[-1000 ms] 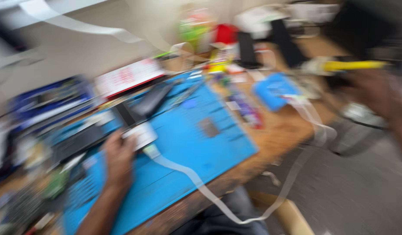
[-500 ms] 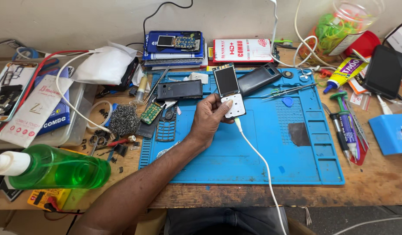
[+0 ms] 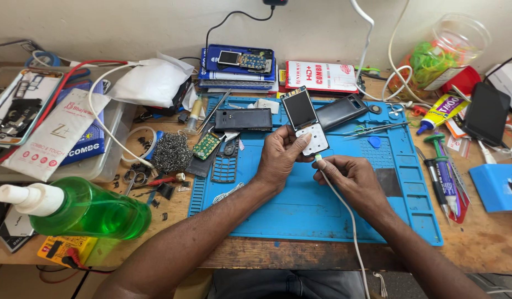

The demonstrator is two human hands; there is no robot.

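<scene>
Right hand [image 3: 350, 178] came in since earlier frame, pinching white cable [image 3: 344, 216] at base of keypad phone [image 3: 305, 123]; plug seating probably, unclear. Left hand [image 3: 281, 156] gripped phone above blue mat [image 3: 300, 205], steadying it.

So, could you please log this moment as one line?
left hand: holds small phone | right hand: white cable plug at phone's base | over blue mat

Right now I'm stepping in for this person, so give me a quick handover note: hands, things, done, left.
Left hand holds the phone over the blue mat, screen dark.
Right hand pinches the white cable plug at the phone's bottom edge; whether it is seated cannot be told.
Done: phone lifted, plug brought to it.
Left: confirm the plug is in.
</scene>
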